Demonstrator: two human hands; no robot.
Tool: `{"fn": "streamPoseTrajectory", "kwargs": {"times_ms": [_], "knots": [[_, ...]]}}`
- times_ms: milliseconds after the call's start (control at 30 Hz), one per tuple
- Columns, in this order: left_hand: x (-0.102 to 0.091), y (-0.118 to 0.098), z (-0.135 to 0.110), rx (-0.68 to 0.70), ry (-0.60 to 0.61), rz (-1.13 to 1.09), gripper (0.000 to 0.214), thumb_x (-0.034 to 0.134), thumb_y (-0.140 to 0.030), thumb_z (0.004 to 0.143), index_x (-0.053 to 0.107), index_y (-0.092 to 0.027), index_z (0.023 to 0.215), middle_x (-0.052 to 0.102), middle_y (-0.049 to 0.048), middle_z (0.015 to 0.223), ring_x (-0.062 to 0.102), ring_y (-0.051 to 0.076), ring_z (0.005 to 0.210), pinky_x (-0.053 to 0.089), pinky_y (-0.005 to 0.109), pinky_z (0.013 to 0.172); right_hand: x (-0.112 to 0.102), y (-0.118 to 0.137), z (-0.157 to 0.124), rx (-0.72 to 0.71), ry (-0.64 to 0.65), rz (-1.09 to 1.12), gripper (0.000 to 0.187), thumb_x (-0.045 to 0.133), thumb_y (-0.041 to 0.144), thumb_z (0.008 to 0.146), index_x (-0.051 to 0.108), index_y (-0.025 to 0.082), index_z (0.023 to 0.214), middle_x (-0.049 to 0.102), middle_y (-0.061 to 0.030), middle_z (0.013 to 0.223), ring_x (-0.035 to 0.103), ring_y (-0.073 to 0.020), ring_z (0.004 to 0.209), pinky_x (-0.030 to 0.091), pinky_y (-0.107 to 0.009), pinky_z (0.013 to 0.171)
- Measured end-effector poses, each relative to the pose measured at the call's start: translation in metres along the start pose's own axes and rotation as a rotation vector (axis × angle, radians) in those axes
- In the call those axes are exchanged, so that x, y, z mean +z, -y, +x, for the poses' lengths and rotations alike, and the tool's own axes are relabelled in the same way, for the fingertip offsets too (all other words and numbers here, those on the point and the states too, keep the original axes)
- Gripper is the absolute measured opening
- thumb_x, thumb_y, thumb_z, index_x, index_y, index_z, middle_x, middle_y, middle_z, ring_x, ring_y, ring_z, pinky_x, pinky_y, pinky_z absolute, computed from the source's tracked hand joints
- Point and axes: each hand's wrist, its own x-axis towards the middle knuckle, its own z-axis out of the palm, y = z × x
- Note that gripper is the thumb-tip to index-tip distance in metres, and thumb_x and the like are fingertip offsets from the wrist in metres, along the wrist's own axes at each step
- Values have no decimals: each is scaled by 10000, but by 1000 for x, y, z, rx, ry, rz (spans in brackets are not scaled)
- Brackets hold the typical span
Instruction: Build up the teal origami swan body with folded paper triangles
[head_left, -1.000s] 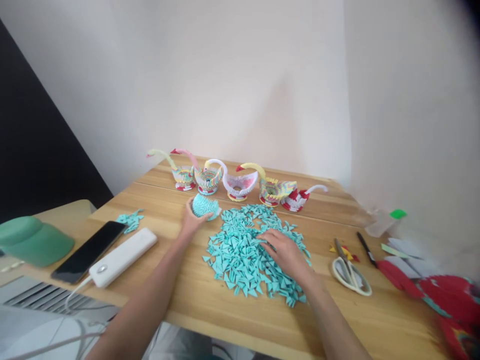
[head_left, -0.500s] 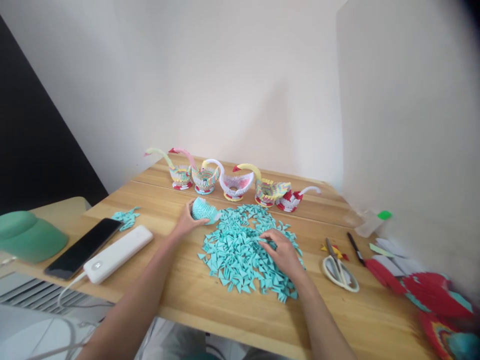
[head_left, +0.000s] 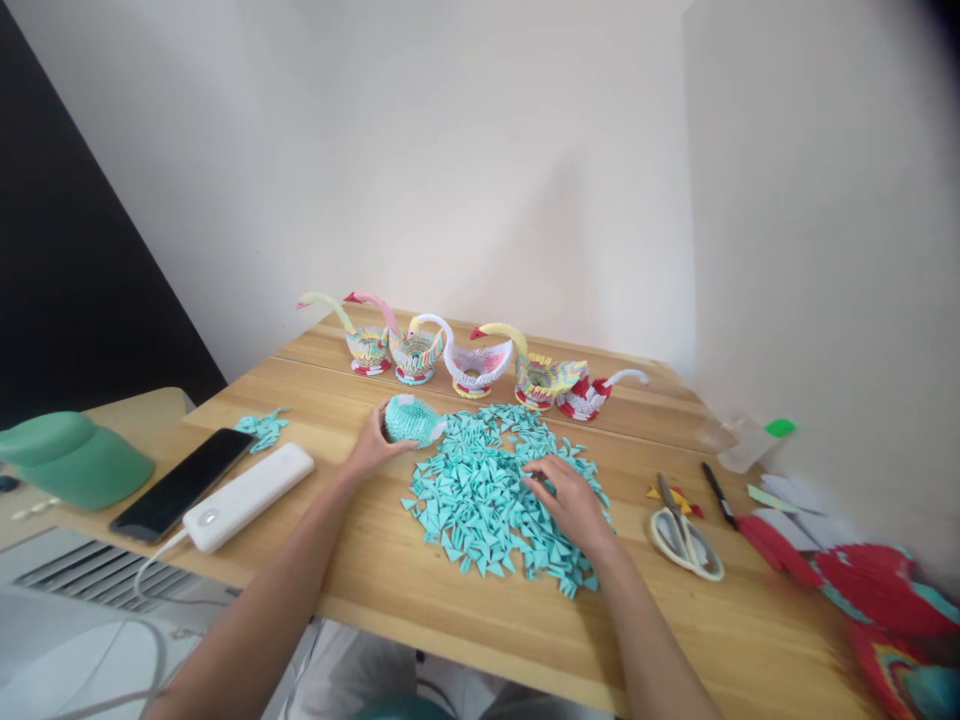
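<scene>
My left hand (head_left: 377,442) is wrapped round a rounded turquoise 3D origami body (head_left: 409,422), built of many folded paper pieces with white patches at its top and right side. It sits at the left edge of a wide pile of loose turquoise folded paper triangles (head_left: 480,510). Over the right part of that pile hovers my right hand (head_left: 570,505), thumb and forefinger drawn close together in a pinch. Whatever lies between those fingertips blends into the turquoise pieces behind.
Several origami swans (head_left: 480,365) stand in a row at the back. A white power bank (head_left: 247,497), black phone (head_left: 184,485) and small turquoise heap (head_left: 262,430) lie left. On the right are scissors (head_left: 684,535), a black pen (head_left: 718,492) and red origami parts (head_left: 870,585).
The origami body has turned in my left hand, so a white patch now shows on top. My right hand stays over the pile, fingertips slightly shifted. The whole view has moved a little.
</scene>
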Motion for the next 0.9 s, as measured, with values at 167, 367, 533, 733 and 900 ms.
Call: {"fn": "streamPoseTrajectory", "kwargs": {"times_ms": [167, 367, 533, 733, 900], "knots": [[-13, -31, -15, 20, -31, 175, 1012, 904, -318, 407, 453, -179, 1303, 417, 157, 1432, 269, 386, 1383, 156, 517, 1149, -1, 3, 0, 55, -65, 126, 179, 546, 317, 905, 643, 219, 1019, 671, -48, 901, 633, -205, 812, 498, -346, 789], [22, -103, -74, 246, -155, 21, 559, 812, -251, 628, 631, -239, 1157, 611, 80, 1234, 463, 333, 1239, 267, 458, 1111, -9, 37, 3, 12, -109, 260, 121, 608, 303, 876, 681, 244, 953, 700, -30, 880, 654, -194, 790, 507, -309, 761], [72, -121, -102, 382, 211, 133, 175, 692, -281, 794, 711, -248, 966, 730, 50, 901, 637, 248, 869, 437, 403, 852, -21, 70, 4, -54, -84, 296, 67, 635, 292, 870, 677, 255, 907, 711, -17, 859, 659, -189, 803, 500, -293, 756], [79, -121, -102, 456, 256, 166, 154, 607, -292, 870, 739, -215, 853, 720, 54, 761, 625, 221, 744, 412, 372, 725, -23, 80, -1, -67, -64, 298, 104, 606, 329, 890, 681, 258, 897, 710, -29, 837, 659, -198, 795, 502, -310, 752], [73, -116, -105, 476, 257, 164, 177, 588, -278, 883, 754, -226, 847, 719, 53, 742, 620, 212, 717, 398, 365, 705, -17, 83, -6, 2, -44, 328, 137, 608, 346, 880, 698, 247, 911, 718, -23, 811, 668, -184, 742, 516, -278, 703]]}}
